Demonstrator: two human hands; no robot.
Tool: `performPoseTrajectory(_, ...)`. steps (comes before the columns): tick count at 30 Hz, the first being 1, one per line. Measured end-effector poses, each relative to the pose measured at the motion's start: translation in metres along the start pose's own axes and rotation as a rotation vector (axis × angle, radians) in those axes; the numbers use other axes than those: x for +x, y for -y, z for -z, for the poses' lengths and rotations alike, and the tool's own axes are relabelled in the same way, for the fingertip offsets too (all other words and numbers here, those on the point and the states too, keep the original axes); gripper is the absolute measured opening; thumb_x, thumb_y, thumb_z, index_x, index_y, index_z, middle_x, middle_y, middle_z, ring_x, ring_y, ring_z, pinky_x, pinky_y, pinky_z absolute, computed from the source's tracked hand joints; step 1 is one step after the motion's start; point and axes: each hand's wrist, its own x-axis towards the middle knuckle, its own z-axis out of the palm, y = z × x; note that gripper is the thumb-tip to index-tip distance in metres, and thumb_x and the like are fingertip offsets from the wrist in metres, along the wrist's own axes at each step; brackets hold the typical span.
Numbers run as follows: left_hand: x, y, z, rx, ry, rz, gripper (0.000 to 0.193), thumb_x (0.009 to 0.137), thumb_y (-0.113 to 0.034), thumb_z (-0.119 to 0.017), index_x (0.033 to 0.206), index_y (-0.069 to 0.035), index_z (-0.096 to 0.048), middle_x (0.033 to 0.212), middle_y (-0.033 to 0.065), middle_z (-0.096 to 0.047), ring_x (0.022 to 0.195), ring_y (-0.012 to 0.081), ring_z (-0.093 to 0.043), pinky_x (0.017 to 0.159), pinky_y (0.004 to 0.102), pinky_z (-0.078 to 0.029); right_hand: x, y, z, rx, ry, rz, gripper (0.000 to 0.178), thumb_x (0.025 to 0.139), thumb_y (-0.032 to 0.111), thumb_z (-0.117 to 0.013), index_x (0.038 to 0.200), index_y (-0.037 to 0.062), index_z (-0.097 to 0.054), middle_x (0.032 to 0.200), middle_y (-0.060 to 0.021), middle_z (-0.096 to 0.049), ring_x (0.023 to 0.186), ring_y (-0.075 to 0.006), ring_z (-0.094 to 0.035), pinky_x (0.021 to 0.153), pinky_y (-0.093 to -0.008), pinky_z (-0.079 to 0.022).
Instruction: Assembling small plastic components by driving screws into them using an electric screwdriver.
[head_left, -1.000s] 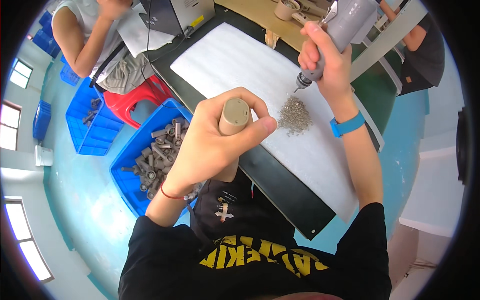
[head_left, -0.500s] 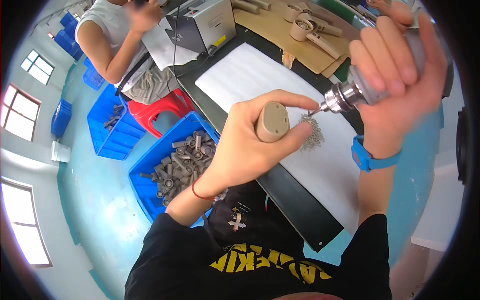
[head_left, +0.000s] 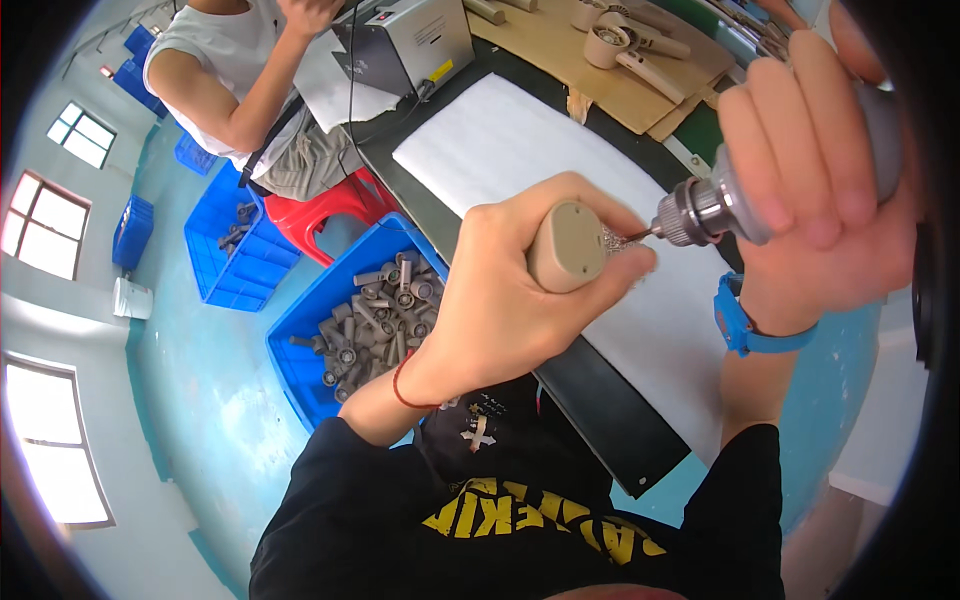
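Observation:
My left hand (head_left: 515, 300) grips a beige cylindrical plastic part (head_left: 565, 245) and holds it up close to the camera, its flat end toward me. My right hand (head_left: 815, 190) is wrapped around a grey rotary tool (head_left: 720, 205); the tool's thin bit touches the upper right side of the part. A blue band (head_left: 745, 325) sits on my right wrist. Below both hands lies a white foam sheet (head_left: 520, 150) on a dark table (head_left: 610, 420). A small pile of shavings on the sheet is mostly hidden behind the part.
A blue bin (head_left: 360, 320) holding several grey-beige parts stands on the floor at my left. Further left are another blue bin (head_left: 240, 250) and a red stool (head_left: 335, 205) with a seated person (head_left: 240, 90). A grey machine box (head_left: 410, 40) and beige parts on cardboard (head_left: 620, 40) sit at the table's far side.
Both hands have risen toward the camera. The tool's bit, which pointed down at the shavings on the sheet, now touches the beige part in my left hand.

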Motion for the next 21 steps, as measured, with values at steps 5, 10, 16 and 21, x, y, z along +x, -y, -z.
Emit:
performPoseTrajectory(5, -0.005, 0.012, 0.003, -0.299, 0.118, 0.148, 0.041, 0.082, -0.022, -0.074, 0.113, -0.001, -0.057, 0.074, -0.0049, -0.047, 0.067, 0.0045, -0.046, 0.063, 0.0192, -0.036, 0.007, 0.021, 0.015, -0.161, 0.026, -0.141, 0.026, 0.1, 0.024, -0.038, 0.092, 0.0016, -0.049, 0.06, 0.0026, -0.04, 0.052, -0.0074, -0.04, 0.055, -0.0221, -0.038)
performPoseTrajectory(10, -0.013, 0.037, 0.005, -0.464, 0.239, 0.078, 0.042, 0.091, -0.041, -0.064, 0.107, -0.003, -0.055, 0.084, 0.0028, -0.057, 0.077, 0.0106, -0.054, 0.07, 0.0239, -0.043, 0.01, 0.016, 0.021, -0.055, -0.003, -0.187, 0.023, 0.097, 0.024, -0.042, 0.085, 0.0046, -0.046, 0.059, 0.0027, -0.04, 0.051, -0.0073, -0.041, 0.055, -0.0216, -0.038)
performPoseTrajectory(16, 0.001, 0.044, 0.013, -0.66, 0.297, 0.169, 0.027, 0.096, -0.028, -0.061, 0.1, -0.002, -0.059, 0.079, 0.0021, -0.06, 0.069, 0.0091, -0.056, 0.063, 0.0231, -0.046, 0.008, 0.013, 0.027, 0.113, -0.057, -0.188, 0.023, 0.092, 0.024, -0.048, 0.075, 0.0091, -0.042, 0.057, 0.0027, -0.041, 0.05, -0.0072, -0.042, 0.055, -0.0209, -0.039)
performPoseTrajectory(21, 0.0, 0.043, -0.002, -0.648, 0.448, 0.164, 0.046, 0.093, -0.043, -0.059, 0.095, 0.003, -0.06, 0.075, 0.0075, -0.062, 0.067, 0.0117, -0.06, 0.061, 0.0214, -0.049, 0.008, 0.014, 0.03, 0.207, -0.08, -0.152, 0.026, 0.088, 0.025, -0.052, 0.069, 0.0122, -0.04, 0.056, 0.0027, -0.041, 0.05, -0.0072, -0.043, 0.055, -0.0204, -0.039)
